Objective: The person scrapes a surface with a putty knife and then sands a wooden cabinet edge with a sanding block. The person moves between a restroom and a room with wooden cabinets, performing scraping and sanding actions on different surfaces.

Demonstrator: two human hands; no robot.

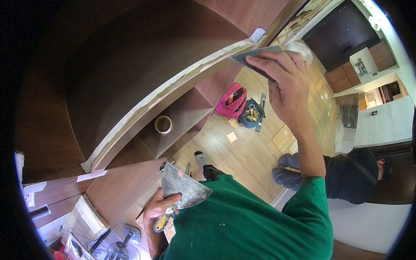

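Note:
My right hand (288, 80) is raised at the upper right, fingers closed round a thin dark grey spreader blade (247, 57). One corner of that blade is at the far end of a curved shelf edge (171, 89), touching it or very near. Pale, uneven filler runs along the edge, with tape strips (257, 34) at its ends. Lower left, my left hand (155, 209) grips a wide putty knife (184, 190) with a yellow and black handle. Its grey-smeared metal blade points up, apart from the shelf.
A tape roll (163, 124) sits on a lower shelf. On the wood floor are a pink bag (231, 102), a dark bucket-like bag (251, 115) and a level (261, 112). Another person in black (351, 177) is at the right. A fan (122, 249) stands lower left.

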